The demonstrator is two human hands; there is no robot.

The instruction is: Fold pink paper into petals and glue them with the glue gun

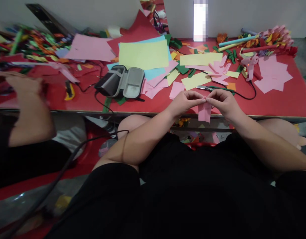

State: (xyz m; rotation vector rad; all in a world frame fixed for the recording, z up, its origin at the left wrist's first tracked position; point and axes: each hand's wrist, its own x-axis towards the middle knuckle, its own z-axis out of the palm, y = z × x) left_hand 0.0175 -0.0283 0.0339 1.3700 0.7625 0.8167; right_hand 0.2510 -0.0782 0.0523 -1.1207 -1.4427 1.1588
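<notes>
Between my two hands hangs a small piece of pink paper (204,113), pinched at its top edge near the front of the red table (157,105). My left hand (186,101) grips it from the left with thumb and forefinger. From the right, my right hand (221,101) pinches the same top edge, fingertips nearly touching those of the left. A crease runs down the paper's lower part, which hangs below the table edge. Just beyond my hands lies a thin tool with a metal tip (204,88), partly hidden, its kind unclear.
A pink glue gun (251,64) with a black cord stands at right beside pink paper sheets (273,74). An open grey case (134,83) and a yellow cutter (69,90) lie left. Yellow paper (144,54) is behind. Another person's arm (30,99) works at far left.
</notes>
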